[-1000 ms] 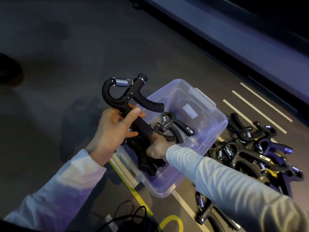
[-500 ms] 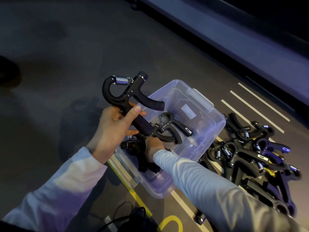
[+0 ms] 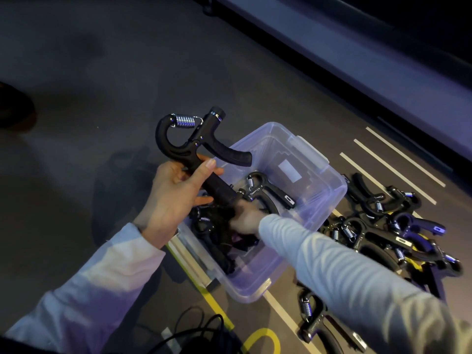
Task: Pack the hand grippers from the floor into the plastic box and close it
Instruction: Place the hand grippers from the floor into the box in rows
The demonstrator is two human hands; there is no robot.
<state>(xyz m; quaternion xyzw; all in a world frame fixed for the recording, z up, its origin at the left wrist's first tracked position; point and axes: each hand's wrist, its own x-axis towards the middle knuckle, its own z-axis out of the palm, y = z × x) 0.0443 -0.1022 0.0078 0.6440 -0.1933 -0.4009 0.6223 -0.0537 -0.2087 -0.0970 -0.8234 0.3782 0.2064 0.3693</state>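
While the left hand [image 3: 176, 198] grips a black hand gripper [image 3: 201, 152] by one handle above the near-left rim of the plastic box [image 3: 329, 200], the right hand [image 3: 245, 217] reaches inside among grippers already packed; its fingers are hidden, so I cannot tell whether it holds one.

Risk, as judged: the held gripper's free handle juts over the box and could snag on the tangled pile inside, or stack too high for closing. No lid is visible.

A heap of loose grippers [image 3: 388, 226] lies on the floor right of the box, one more [image 3: 313, 320] near-right. Black cables [image 3: 194, 328] lie near, by yellow floor tape [image 3: 217, 307].
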